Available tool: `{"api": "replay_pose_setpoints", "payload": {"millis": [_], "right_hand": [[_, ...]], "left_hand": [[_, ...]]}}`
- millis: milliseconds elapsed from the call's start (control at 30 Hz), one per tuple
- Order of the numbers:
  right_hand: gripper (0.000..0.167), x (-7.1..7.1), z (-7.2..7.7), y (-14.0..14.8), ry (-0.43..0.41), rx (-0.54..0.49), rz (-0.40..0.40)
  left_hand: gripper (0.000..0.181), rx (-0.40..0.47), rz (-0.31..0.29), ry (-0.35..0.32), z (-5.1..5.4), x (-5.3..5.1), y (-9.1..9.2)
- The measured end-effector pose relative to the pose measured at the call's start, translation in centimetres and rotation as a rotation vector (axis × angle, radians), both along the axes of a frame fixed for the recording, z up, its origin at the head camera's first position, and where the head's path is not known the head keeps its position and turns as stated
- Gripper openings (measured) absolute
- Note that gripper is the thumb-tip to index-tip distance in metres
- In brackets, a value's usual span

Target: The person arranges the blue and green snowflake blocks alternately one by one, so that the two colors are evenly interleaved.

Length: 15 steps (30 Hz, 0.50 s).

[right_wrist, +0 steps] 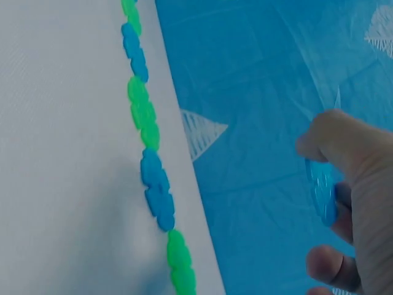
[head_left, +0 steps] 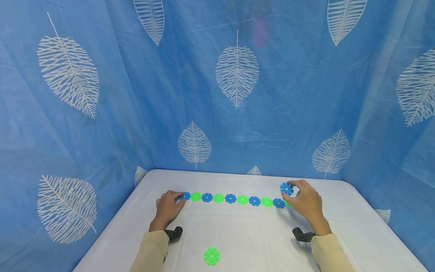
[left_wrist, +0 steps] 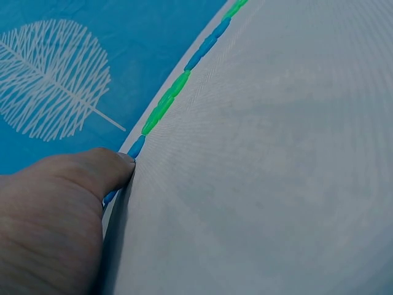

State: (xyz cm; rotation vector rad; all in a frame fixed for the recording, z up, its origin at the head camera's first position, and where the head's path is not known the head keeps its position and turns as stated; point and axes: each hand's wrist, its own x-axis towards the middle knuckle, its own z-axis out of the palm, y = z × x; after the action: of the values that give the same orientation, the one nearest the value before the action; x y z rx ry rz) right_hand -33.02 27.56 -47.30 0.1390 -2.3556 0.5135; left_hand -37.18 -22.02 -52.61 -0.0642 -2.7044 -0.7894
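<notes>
A row of flat notched plastic discs, alternately blue [head_left: 230, 198] and green [head_left: 219, 198], lies across the white-covered table, the neighbours touching edge to edge. At its left end my left hand [head_left: 168, 208] pinches the end blue disc [head_left: 185, 196]; the thumb [left_wrist: 116, 169] covers part of it in the left wrist view. Raised above the row's right end, my right hand [head_left: 309, 203] holds another blue disc [head_left: 284, 187] between thumb and fingers, apart from the row. A green disc [head_left: 287, 204] at that end is mostly hidden behind the right hand.
One loose green disc [head_left: 212, 262] lies near the front of the table [head_left: 244, 238]. Blue cloth [head_left: 292, 94] with white leaf prints hangs behind and at both sides. A black wrist mount [head_left: 175, 234] sits on each forearm.
</notes>
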Motion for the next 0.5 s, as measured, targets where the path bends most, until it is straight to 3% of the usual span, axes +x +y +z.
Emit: {"api": "replay_pose_setpoints", "payload": {"millis": [233,500], "right_hand": [[0.050,0.2,-0.7,1.6,-0.179,-0.092,-0.106],[0.057,0.4,-1.3,2.9,-0.281,-0.162,-0.187]], "left_hand": [[0.038,0.003,0.005,-0.007,0.1,0.1,0.0],[0.038,0.008,0.002,-0.009,0.1,0.1,0.1]]}}
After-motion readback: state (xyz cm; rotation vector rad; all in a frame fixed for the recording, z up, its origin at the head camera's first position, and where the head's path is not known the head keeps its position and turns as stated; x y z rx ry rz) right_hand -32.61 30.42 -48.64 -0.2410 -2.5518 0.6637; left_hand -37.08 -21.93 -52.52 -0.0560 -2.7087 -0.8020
